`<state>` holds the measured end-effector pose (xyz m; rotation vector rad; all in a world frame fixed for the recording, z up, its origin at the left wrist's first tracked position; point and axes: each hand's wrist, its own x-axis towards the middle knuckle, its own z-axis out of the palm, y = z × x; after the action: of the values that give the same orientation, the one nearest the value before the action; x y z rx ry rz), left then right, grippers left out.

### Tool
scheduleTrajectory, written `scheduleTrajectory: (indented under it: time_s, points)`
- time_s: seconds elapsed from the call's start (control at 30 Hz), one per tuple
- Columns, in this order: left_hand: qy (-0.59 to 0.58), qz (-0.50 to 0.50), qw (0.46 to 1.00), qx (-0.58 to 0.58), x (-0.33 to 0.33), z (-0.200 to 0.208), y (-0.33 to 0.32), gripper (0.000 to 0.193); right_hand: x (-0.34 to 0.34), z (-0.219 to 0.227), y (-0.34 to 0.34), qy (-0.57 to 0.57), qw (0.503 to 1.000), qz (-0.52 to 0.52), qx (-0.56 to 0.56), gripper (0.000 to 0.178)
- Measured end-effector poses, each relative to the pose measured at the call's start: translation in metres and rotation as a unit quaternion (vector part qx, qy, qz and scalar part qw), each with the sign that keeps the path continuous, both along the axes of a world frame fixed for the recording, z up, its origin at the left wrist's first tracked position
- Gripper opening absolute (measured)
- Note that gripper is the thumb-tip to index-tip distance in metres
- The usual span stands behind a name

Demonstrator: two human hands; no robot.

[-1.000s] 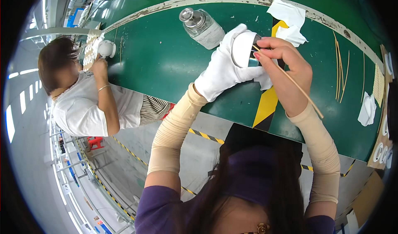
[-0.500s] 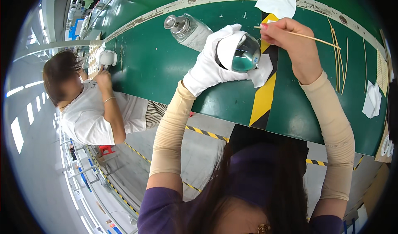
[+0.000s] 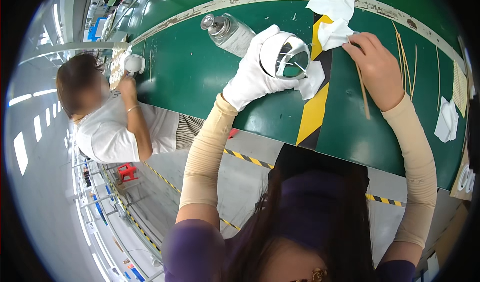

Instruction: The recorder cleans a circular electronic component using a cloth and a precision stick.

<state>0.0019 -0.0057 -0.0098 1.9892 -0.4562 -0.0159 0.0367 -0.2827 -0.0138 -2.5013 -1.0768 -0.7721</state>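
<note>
My left hand (image 3: pixel 245 84), in a white glove, is closed around a round white housing with a glossy dark, see-through dome (image 3: pixel 294 62). The dome side is turned up and to the right, with bright reflections on it. My bare right hand (image 3: pixel 376 69) pinches a thin wooden stick (image 3: pixel 364 99), which slants down toward the table's near edge. Its fingertips are at the edge of a crumpled white cloth (image 3: pixel 334 34); I cannot tell whether they grip it. Another white cloth (image 3: pixel 312 81) lies beside the housing, partly behind it.
A clear stoppered bottle (image 3: pixel 230 34) stands left of my gloved hand. A white cloth (image 3: pixel 330 4) lies at the far side. Several thin sticks (image 3: pixel 406 62) and another cloth (image 3: pixel 446 119) are at right. Yellow-black tape (image 3: pixel 314 117) crosses the green table. A co-worker (image 3: pixel 115 112) handles a white round part at left.
My right hand has moved right and nearer, away from the housing. The stick has swung from pointing right to pointing toward me. My left hand has turned the dome slightly.
</note>
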Motion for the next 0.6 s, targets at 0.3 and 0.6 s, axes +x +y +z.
scheduleTrajectory:
  time_s: [0.3, 0.6]
  points:
    - [-0.010, 0.047, 0.995, 0.088, 0.001, 0.013, -0.004, 0.099, -0.041, -0.003, 0.037, 0.120, 0.986, 0.116, 0.029, 0.018]
    - [-0.103, 0.006, 0.991, 0.083, 0.005, 0.008, -0.002, 0.094, -0.024, 0.037, 0.026, 0.318, 0.907, 0.104, 0.255, 0.008]
